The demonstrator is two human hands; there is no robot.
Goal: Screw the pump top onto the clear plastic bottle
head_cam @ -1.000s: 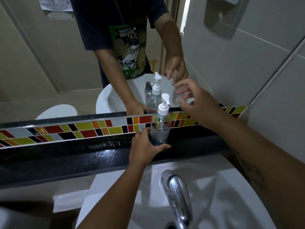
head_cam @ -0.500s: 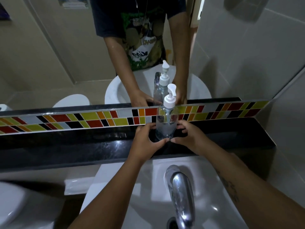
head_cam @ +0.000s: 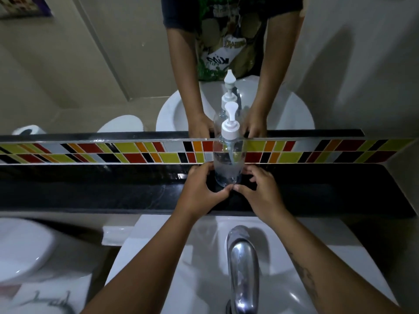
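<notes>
My right hand, off the white pump top a second ago, now joins my left hand cupping the upright clear plastic bottle between them on the black ledge.

Bathroom: washbasin, tap, mirror, toilet.

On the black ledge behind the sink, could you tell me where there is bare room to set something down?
The black ledge lies bare to the left of the left hand, and to the right of the right hand up to the side wall. The middle is crowded: both hands cup the clear bottle with its pump top.
</notes>
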